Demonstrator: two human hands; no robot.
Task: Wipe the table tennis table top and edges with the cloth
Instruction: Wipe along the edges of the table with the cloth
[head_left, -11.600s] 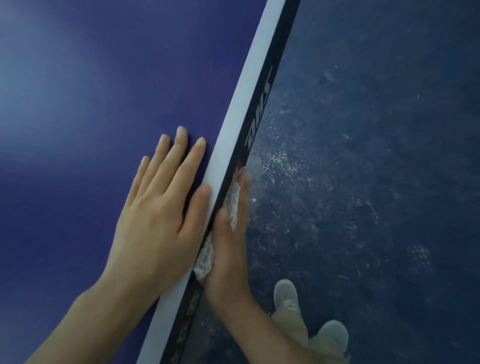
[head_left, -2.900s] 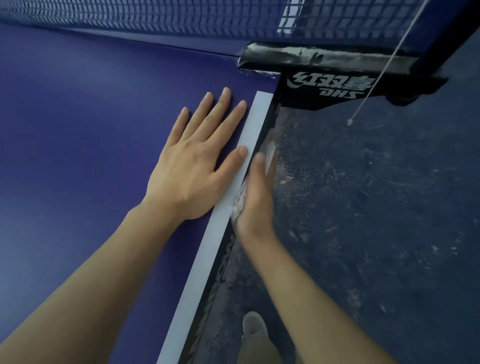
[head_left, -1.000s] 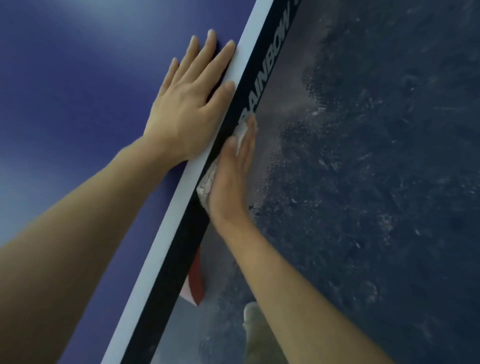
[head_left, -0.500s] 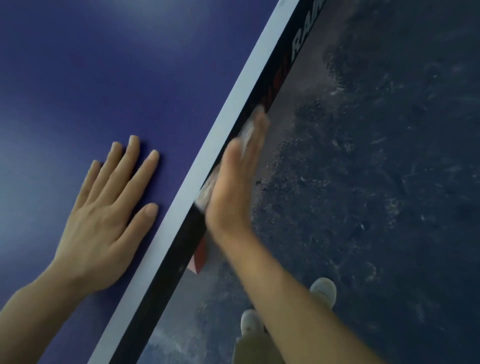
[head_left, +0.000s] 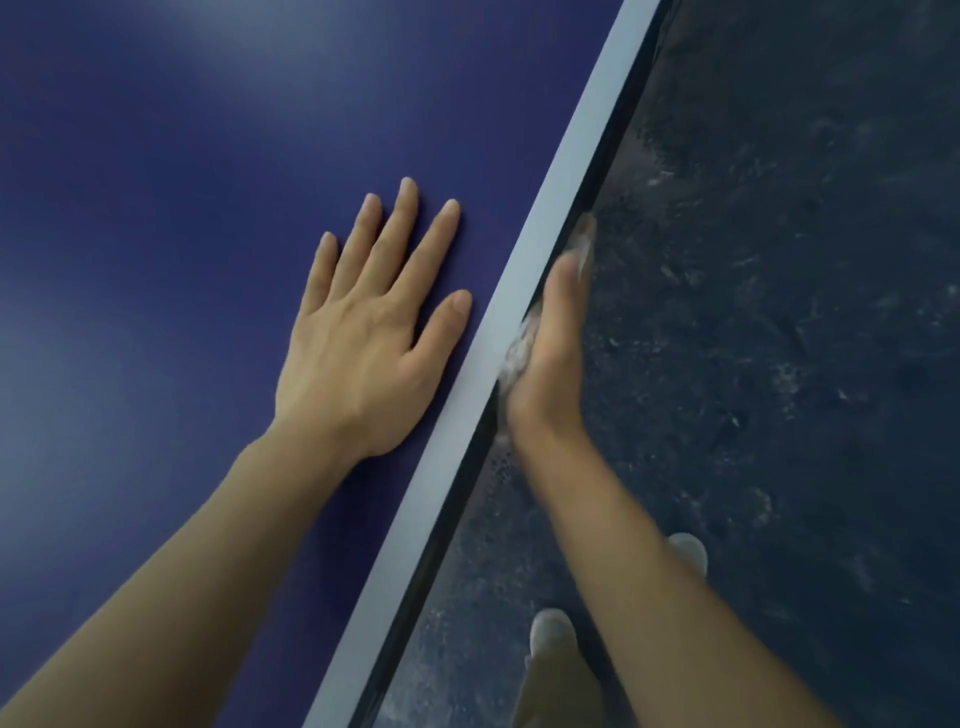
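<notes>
The blue table tennis table top (head_left: 208, 208) fills the left side, bordered by a white line (head_left: 550, 249) and a black side edge (head_left: 457, 499). My left hand (head_left: 363, 338) lies flat on the blue top with fingers spread, just left of the white line. My right hand (head_left: 550, 358) presses a white cloth (head_left: 517, 353) flat against the black side edge. Only a strip of the cloth shows between my palm and the edge, plus a bit by my fingertips.
Dark, scuffed floor (head_left: 779, 312) lies to the right of the table. My two light shoes (head_left: 550, 634) stand on it at the bottom, close to the table's side.
The red-and-white thing under the edge and the edge lettering have left the view. My left hand now rests closer to the white line. My right hand still presses the cloth on the edge.
</notes>
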